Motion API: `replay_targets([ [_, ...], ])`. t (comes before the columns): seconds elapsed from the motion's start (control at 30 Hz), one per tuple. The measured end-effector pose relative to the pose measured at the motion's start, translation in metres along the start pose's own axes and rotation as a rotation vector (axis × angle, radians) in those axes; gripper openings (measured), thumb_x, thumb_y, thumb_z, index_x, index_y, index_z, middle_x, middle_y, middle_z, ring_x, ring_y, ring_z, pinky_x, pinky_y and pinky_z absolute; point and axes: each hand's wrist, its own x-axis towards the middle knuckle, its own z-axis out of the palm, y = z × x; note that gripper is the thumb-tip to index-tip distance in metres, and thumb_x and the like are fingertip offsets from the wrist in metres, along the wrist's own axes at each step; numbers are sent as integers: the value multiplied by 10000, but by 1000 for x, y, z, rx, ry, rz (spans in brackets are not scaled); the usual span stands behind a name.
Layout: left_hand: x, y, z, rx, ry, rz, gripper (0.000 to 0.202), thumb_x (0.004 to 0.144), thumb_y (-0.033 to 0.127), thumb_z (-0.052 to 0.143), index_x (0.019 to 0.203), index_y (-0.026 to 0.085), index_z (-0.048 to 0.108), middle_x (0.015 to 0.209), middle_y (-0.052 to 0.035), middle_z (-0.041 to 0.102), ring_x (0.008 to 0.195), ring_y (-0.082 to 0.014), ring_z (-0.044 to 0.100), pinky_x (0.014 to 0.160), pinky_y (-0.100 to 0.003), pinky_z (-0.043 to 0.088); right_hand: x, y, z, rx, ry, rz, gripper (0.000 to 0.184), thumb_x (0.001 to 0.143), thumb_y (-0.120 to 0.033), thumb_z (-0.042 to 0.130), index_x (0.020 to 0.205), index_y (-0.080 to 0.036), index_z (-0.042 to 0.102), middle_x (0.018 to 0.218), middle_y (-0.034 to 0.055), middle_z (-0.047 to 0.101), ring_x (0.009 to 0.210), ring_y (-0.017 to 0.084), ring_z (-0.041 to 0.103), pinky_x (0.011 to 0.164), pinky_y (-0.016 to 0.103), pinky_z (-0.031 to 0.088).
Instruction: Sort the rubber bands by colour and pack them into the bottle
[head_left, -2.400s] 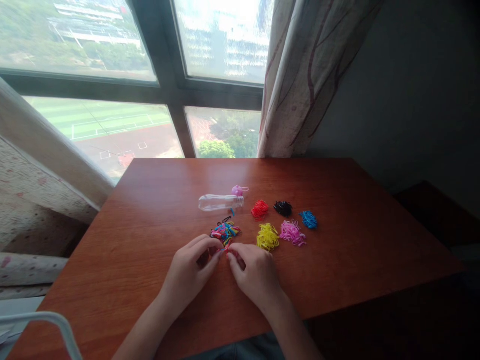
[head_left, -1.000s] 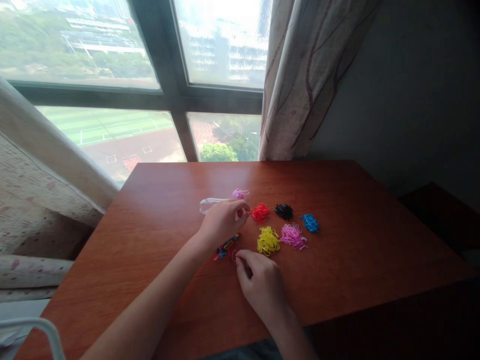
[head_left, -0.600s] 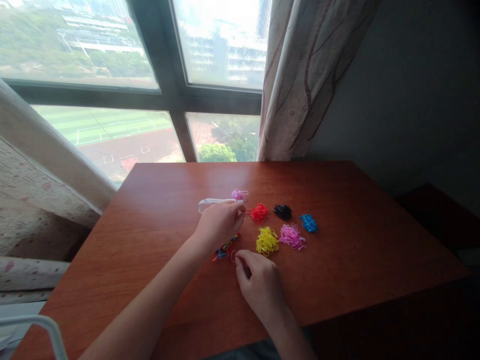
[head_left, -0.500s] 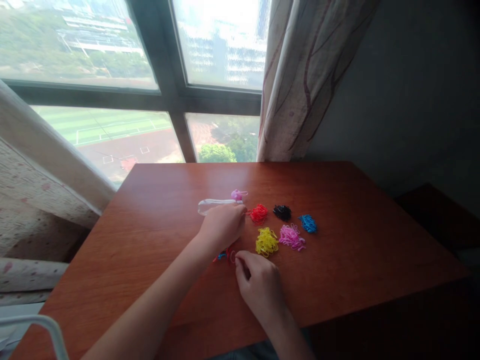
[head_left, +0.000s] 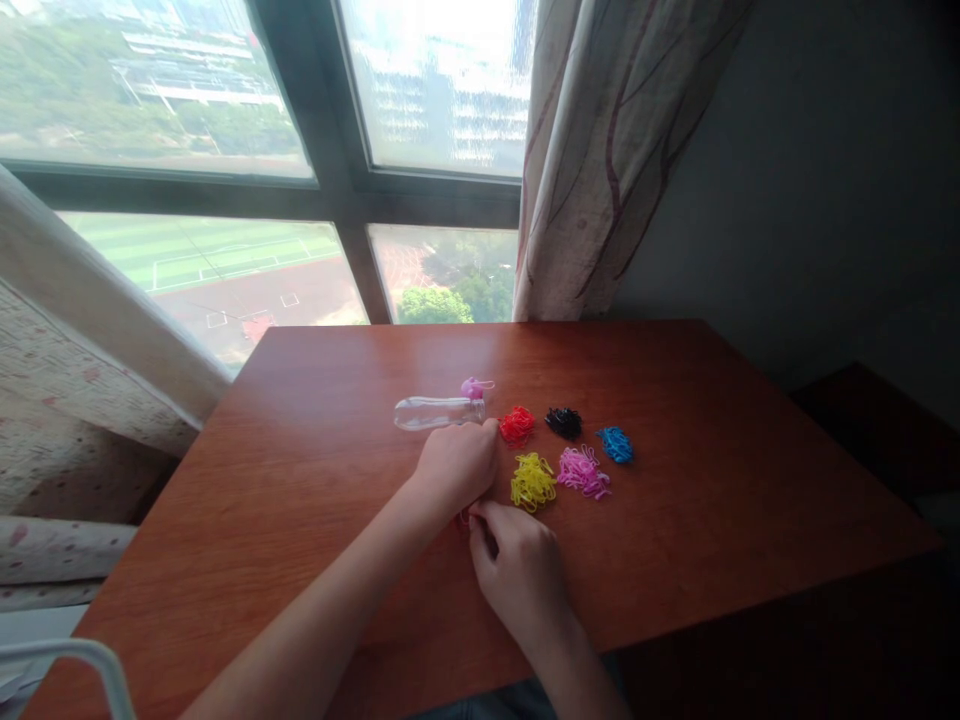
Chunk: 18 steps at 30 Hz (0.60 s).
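My left hand (head_left: pixel 459 464) is closed, fingertips turned down and hidden, just left of the pile of red rubber bands (head_left: pixel 517 426). Whatever it may hold does not show. Below it my right hand (head_left: pixel 523 556) pinches thumb and forefinger together by a red rubber band (head_left: pixel 463 519), mostly covered by my left hand. Close to the hands lie a pile of yellow rubber bands (head_left: pixel 532 482) and one of pink rubber bands (head_left: pixel 584 472). Beyond my left hand a clear plastic bottle (head_left: pixel 431 412) rests on its side, with a pink cap-like piece (head_left: pixel 473 387) behind its neck.
Piles of black rubber bands (head_left: pixel 564 422) and blue rubber bands (head_left: pixel 616 445) sit farther right on the brown wooden table (head_left: pixel 712 480). A window frame (head_left: pixel 345 200) and a curtain (head_left: pixel 592 160) stand behind the table. A white curved bar (head_left: pixel 105 660) is at lower left.
My left hand has moved from the red pile down and slightly right, closer to my right hand, uncovering the bottle. It now hides the small blue and red bands seen before. My right hand stays nearly still.
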Motion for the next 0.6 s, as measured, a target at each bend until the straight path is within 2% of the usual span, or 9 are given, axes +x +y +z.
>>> replay_targets([
  [0.13,-1,-1,-1,-21,9,7,270,959,260,378,996,164,628,843,-128,741,756,-260,724,647,-324,503,0,-1,-1,6,1,2,192,898,-124,510,924,-205,682,779,38,706,749,177,659,686,235,396],
  [0.3,-14,-7,-8,-61,25,38,284,933,244,433,1143,202,619,935,-111,757,827,-269,726,665,-325,501,-3,-3,-4,35,-1,-2,215,887,-115,509,981,-213,675,829,34,711,781,184,654,715,248,405],
  [0.43,-39,-19,-12,-104,55,14,315,922,269,468,1199,231,613,993,-94,760,852,-269,725,667,-322,503,-3,-6,-6,-7,-17,-1,172,876,-130,554,960,-229,668,800,15,701,744,176,641,673,246,388],
  [0.6,-79,-35,0,-342,208,-38,248,916,268,504,1113,266,656,1000,-22,764,796,-179,709,662,-246,494,0,-9,-4,-79,-20,34,96,872,-143,596,881,-230,635,730,-1,673,687,170,627,618,246,345],
])
